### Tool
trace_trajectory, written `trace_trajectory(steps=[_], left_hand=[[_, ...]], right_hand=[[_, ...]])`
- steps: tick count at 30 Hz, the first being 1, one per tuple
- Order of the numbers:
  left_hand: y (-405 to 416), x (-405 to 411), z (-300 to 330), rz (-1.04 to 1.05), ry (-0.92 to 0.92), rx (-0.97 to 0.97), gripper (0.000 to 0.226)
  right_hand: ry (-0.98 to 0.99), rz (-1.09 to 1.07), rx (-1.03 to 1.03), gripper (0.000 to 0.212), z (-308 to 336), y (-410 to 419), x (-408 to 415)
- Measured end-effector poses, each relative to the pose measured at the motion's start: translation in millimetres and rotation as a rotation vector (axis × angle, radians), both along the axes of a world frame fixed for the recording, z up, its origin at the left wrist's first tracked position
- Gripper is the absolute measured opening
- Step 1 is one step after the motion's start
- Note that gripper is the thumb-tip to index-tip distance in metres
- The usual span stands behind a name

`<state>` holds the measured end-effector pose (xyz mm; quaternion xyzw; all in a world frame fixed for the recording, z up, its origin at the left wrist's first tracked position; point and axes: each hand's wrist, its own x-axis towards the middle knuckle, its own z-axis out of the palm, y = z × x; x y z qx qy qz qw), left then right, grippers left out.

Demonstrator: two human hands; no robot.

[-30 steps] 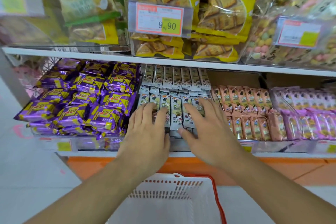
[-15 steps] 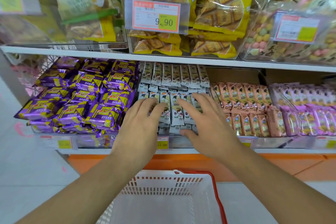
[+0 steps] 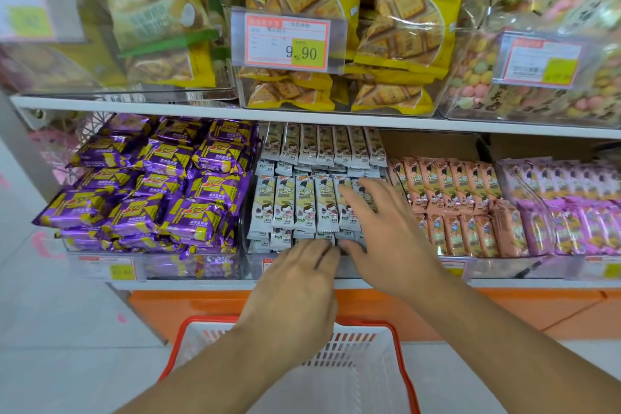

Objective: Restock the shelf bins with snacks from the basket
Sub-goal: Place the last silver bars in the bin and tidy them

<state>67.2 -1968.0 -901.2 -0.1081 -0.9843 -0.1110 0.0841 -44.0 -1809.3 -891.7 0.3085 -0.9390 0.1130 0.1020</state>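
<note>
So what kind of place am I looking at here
Most likely a shop's snack aisle: a red-and-yellow price tag reading 9.90, clear bins of purple foil snack packets, and a red-rimmed white plastic shopping basket below.

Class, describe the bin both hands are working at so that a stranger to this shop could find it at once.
Start at the lower white shelf above the orange base. Of its clear bins, take the second from the left, the bin of white snack bars, where the right hand lies on the packs and the left hand is at its front edge. Its neighbours hold purple packs and salmon-pink bars; only this one is white.
</note>
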Motion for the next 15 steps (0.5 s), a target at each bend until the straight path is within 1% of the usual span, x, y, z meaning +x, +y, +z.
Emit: trace_trajectory(steps=[4, 9, 13, 15], left_hand=[[0, 0, 2, 0.009, -0.028, -0.014, 0.056], [-2, -1, 3, 0.013, -0.042, 0.015, 0.059], [-5, -1, 4, 0.014, -0.039, 0.042, 0.060], [-5, -1, 3, 0.014, -0.040, 0.035, 0.061]], right_hand=[[0.004, 0.005, -0.017, 0.076, -1, 3, -1], [-0.024, 0.047, 0.036, 0.083, 8, 10, -3], [-0.055, 0.033, 0.021, 0.088, 14, 18, -8], [-0.041, 0.030, 0.022, 0.087, 13, 19, -9]])
